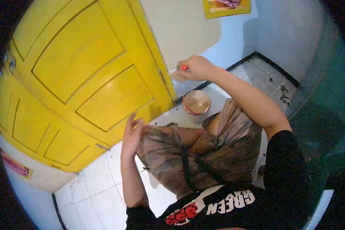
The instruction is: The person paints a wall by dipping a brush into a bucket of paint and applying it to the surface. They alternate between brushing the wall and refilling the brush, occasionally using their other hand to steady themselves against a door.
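My right hand (198, 68) is closed round the red handle of a paintbrush (184, 68), held at the lower wall beside the door frame. The brush's pale bristle end is blurred against the wall (176, 42), whose upper part is beige and lower part light blue. Below that hand a paint bucket (196, 112) with a red-smeared rim stands on the floor, beige paint inside. My left hand (133, 132) hangs by my knee in front of the yellow door (115, 96), fingers apart and nothing in them.
White floor tiles (99, 191) run beneath me, with dark bits (284, 94) scattered at the right. A black baseboard (278, 69) follows the wall to the corner. A yellow-framed picture (228, 14) hangs above. My crouched legs (203, 153) are close to the bucket.
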`<state>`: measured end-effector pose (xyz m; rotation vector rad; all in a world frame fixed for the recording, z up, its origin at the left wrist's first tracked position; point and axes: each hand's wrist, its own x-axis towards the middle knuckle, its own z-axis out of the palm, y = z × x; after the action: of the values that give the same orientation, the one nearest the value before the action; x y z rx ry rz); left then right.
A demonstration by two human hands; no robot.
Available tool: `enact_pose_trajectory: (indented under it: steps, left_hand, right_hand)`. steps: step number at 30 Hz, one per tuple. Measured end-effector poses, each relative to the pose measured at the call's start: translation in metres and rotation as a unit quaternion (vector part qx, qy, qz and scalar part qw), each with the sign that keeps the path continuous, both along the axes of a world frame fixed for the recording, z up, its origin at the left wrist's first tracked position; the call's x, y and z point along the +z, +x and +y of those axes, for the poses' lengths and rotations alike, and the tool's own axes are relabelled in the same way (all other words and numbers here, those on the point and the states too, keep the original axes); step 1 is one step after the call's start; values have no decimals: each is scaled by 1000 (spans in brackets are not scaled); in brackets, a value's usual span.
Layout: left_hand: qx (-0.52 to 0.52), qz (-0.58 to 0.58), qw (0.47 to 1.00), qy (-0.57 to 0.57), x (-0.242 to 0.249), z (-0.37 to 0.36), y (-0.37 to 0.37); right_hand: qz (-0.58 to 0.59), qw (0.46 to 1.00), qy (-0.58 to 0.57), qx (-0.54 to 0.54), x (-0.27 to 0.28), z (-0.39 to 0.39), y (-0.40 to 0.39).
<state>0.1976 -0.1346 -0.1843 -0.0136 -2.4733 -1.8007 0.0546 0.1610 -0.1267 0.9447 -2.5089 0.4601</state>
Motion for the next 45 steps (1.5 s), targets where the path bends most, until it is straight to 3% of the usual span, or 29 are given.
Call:
enact_pose_trajectory:
  steps: [3,7,9,11,14,17,20,23,25,27,29,31,33,40,43,45]
  left_hand:
    - [-95,-74,991,-49,-19,21,-48]
    - [-231,-174,942,-173,-62,58,-139]
    - [-243,-185,908,-286,-83,84,-185]
    - [-236,-130,902,-337,-105,107,-218]
    - [-207,-137,881,-402,-151,134,-252]
    - [-155,-130,893,-403,-174,141,-253]
    - [-150,-134,885,-419,-213,127,-262]
    - [-185,-115,869,-445,-202,130,-276]
    - [-153,-160,893,-393,-168,140,-264]
    - [-110,-200,911,-343,-160,143,-261]
    - [-113,-166,913,-356,-167,140,-260]
    - [-110,-152,915,-357,-169,136,-259]
    - [-117,-131,917,-358,-170,137,-259]
    - [-128,-130,909,-374,-160,141,-257]
    - [-136,-149,906,-372,-158,139,-257]
    - [-142,-152,904,-373,-158,138,-257]
  right_hand:
    - [-79,987,-132,-45,-43,18,-30]
    - [-138,975,-155,-83,-75,41,-42]
    - [-175,964,-164,-113,-84,48,-43]
    - [-165,966,-147,-135,-95,60,-49]
    - [-188,953,-183,-153,-114,71,-48]
    - [-193,956,-151,-164,-128,86,-43]
    - [-210,945,-226,-109,-144,88,-26]
    - [-299,909,-279,-78,-167,82,-28]
    - [-261,909,-304,-112,-197,77,-40]
    - [-285,927,-223,-101,-199,73,-57]
    - [-241,962,-103,-82,-205,68,-73]
    - [-286,952,-70,-79,-208,59,-89]
    - [-289,952,81,-65,-213,45,-99]
    - [-285,955,67,-36,-234,16,-100]
    - [-334,930,144,-53,-262,22,-107]
    - [-288,952,106,-13,-272,26,-108]
